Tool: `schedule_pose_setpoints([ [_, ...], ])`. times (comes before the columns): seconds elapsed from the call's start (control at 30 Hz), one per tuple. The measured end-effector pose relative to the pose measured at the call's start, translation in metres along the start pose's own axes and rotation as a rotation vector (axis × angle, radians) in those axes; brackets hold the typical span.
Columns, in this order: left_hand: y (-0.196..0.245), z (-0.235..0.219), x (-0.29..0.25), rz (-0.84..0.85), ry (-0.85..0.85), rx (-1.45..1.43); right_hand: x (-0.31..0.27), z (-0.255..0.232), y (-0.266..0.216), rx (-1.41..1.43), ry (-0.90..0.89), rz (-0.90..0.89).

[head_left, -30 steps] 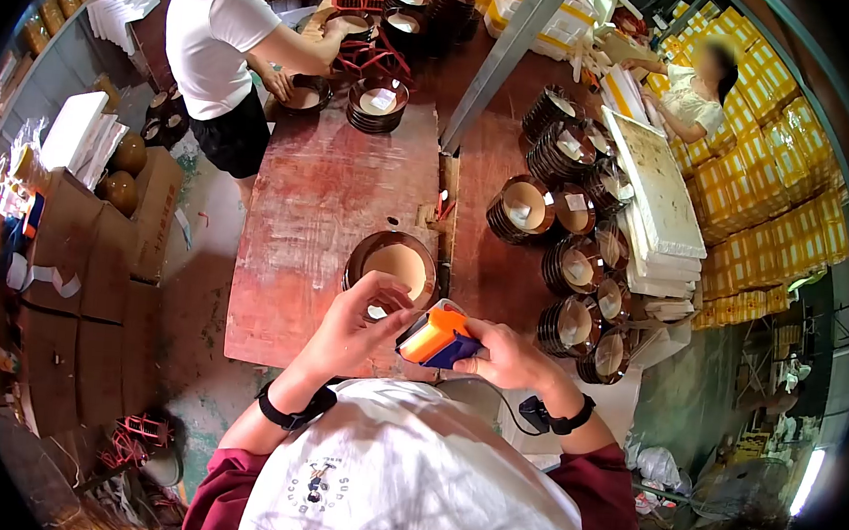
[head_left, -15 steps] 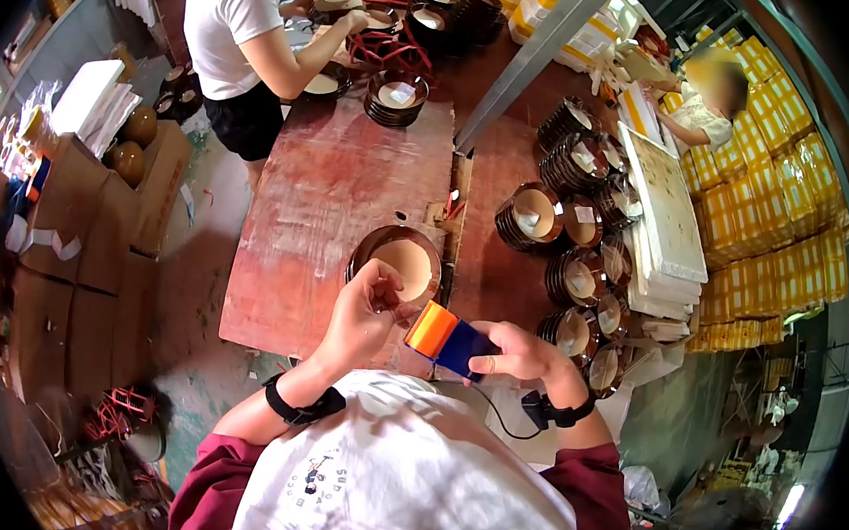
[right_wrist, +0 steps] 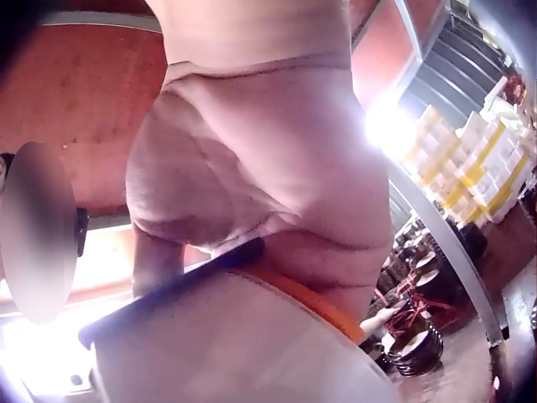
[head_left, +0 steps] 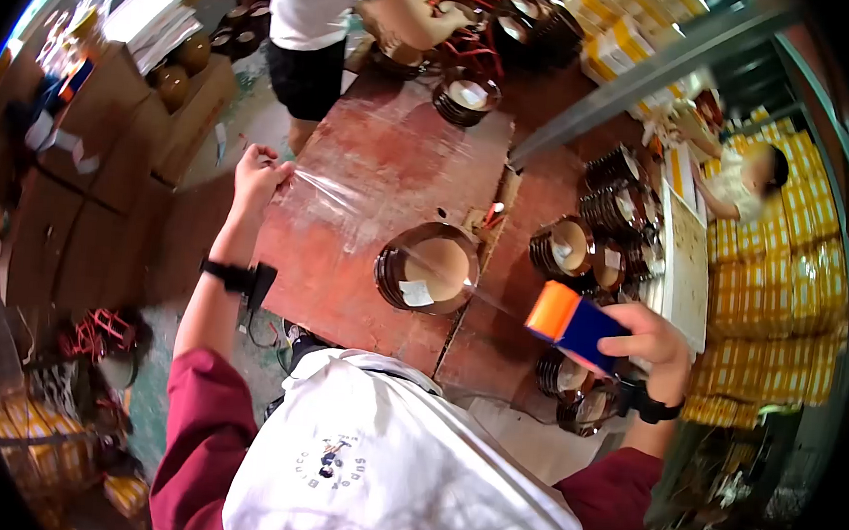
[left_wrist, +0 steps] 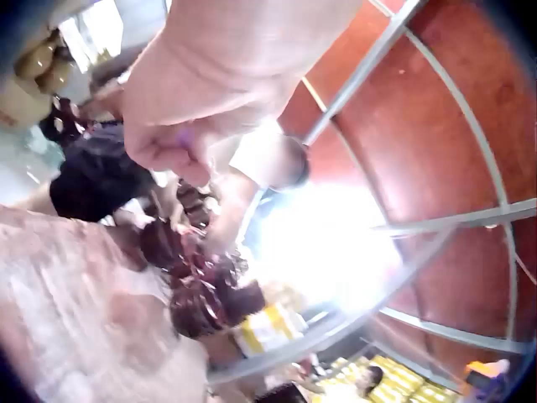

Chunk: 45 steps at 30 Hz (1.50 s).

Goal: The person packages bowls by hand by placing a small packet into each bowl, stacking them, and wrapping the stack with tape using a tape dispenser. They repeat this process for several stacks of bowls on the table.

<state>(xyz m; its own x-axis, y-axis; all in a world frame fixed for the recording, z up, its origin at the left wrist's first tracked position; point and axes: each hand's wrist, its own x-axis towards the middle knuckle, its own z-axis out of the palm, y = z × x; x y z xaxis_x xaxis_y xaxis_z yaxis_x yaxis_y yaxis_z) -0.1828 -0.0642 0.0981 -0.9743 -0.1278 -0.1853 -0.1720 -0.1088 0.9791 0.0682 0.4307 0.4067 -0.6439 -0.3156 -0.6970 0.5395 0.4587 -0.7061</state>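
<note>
My right hand (head_left: 654, 338) grips an orange and dark-blue tape dispenser (head_left: 578, 325), held out over the right side of the table. A strip of clear tape (head_left: 336, 198) stretches from it to my left hand (head_left: 256, 182), which pinches the strip's end past the table's left edge. Below the stretched strip stands a stack of brown-rimmed bowls (head_left: 392, 268) with pale insides, and a white paper slip (head_left: 417, 293) lies in the top one. In the left wrist view the fingers of the left hand (left_wrist: 210, 101) are curled in. The dispenser (right_wrist: 239, 336) fills the bottom of the right wrist view.
Several bowl stacks (head_left: 562, 247) line the right side of the red table (head_left: 344, 289), beside white foam boards (head_left: 682, 273). A slanted metal post (head_left: 644, 83) rises behind. Another person (head_left: 318, 21) handles bowls at the far end. Cardboard boxes (head_left: 42, 238) stand left.
My hands have moved far apart, the left out to the left and the right to the right with the dispenser, drawing the tape out between them. The head view has turned and tilted.
</note>
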Motion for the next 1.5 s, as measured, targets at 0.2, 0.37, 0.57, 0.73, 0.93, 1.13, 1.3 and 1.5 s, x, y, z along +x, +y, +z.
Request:
schedule_pose_setpoints([
  [0.2,-0.117,0.028,0.036,-0.228,-0.113,0.027,0.023,-0.010,-0.079,-0.011,0.183,-0.051],
  [0.37,-0.185,0.058,0.004,-0.434,-0.088,0.101,0.068,-0.003,-0.139,-0.091,0.117,0.077],
  [0.57,-0.247,0.093,-0.043,-0.276,-0.123,0.307,0.096,-0.010,-0.154,-0.162,0.092,0.155],
  [0.73,-0.223,0.118,-0.093,-0.265,-0.148,0.367,0.093,-0.015,-0.134,-0.123,0.091,0.120],
  [0.93,-0.231,0.125,-0.094,-0.134,-0.153,0.547,0.082,-0.023,-0.104,-0.040,0.084,0.090],
  [1.13,-0.225,0.127,-0.099,-0.151,-0.096,0.547,0.080,-0.023,-0.089,-0.025,0.084,0.034],
  [1.3,-0.213,0.126,-0.105,-0.124,-0.055,0.583,0.082,-0.023,-0.086,-0.012,0.075,0.013],
  [1.5,-0.219,0.128,-0.110,-0.081,-0.019,0.568,0.080,-0.022,-0.085,-0.048,0.073,0.004],
])
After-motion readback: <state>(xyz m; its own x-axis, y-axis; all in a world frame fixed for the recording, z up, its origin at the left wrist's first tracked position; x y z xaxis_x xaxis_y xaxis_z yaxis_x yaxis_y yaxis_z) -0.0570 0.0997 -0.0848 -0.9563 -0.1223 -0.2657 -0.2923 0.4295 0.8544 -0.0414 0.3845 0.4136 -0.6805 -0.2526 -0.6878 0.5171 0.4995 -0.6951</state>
